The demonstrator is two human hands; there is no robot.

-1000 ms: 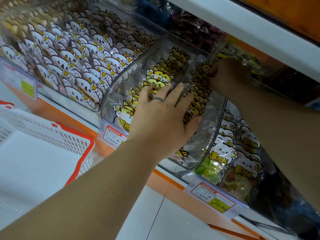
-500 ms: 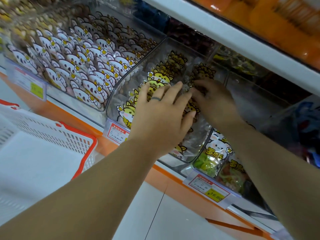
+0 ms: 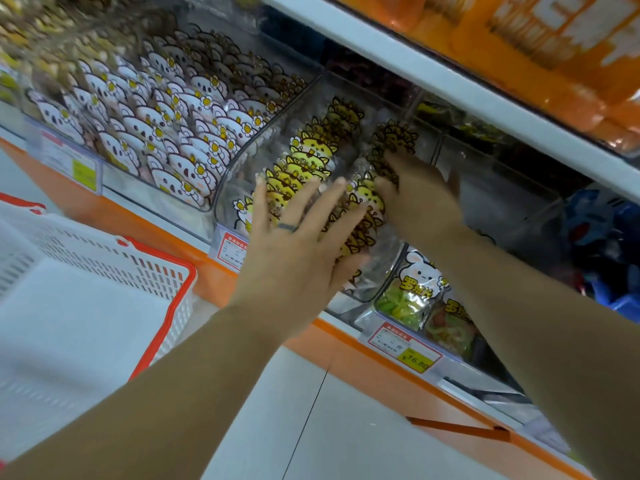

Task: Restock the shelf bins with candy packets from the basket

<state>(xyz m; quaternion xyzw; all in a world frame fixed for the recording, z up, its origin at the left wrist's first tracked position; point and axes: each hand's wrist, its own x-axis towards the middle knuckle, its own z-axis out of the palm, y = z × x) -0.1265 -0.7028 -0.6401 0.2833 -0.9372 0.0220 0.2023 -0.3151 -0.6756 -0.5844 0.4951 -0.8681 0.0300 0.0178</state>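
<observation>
A clear plastic shelf bin (image 3: 228, 174) holds two rows of yellow cartoon-cat candy packets (image 3: 311, 147). My left hand (image 3: 298, 251) lies flat on the front packets, fingers spread and straight, a dark ring on one finger. My right hand (image 3: 422, 195) reaches into the same bin from the right and presses against the right-hand row of packets (image 3: 391, 136); its fingertips are buried among them. The white basket with a red rim (image 3: 166, 306) sits at lower left, and its inside looks blank white.
A bin of white cartoon packets (image 3: 166, 133) stands to the left. A bin with green and red candy packets (image 3: 419, 296) is at lower right. Price tags (image 3: 405, 348) line the orange shelf edge. A white upper shelf (image 3: 415, 64) overhangs the bins.
My right hand has slid from the far right side of the bin toward the centre, against the right row. My left hand stays on the front packets. The view has shifted right.
</observation>
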